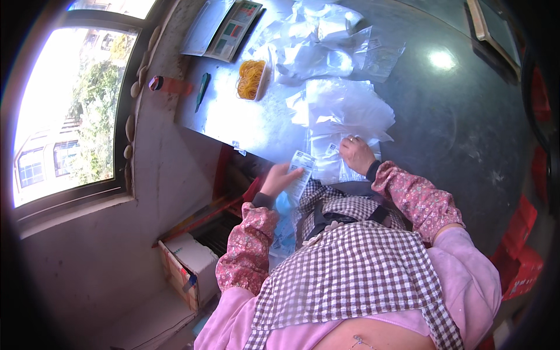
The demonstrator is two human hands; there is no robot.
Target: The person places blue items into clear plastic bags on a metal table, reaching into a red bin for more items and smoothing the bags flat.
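Note:
My left hand grips a strip of printed label stickers, thumb on top, at the table's near edge. The strip hangs down below the hand over something blue, partly covered. On the pile of clear plastic bags rests my right hand, its fingers curled down onto the top bag. Whether they pinch anything is hidden. Just left of those fingers, a small printed label lies on the bag.
An open-topped box of yellow rubber bands and a green utility knife stand on the metal table at left. Behind lie more crumpled bags and an open case. A cardboard box sits below the window wall.

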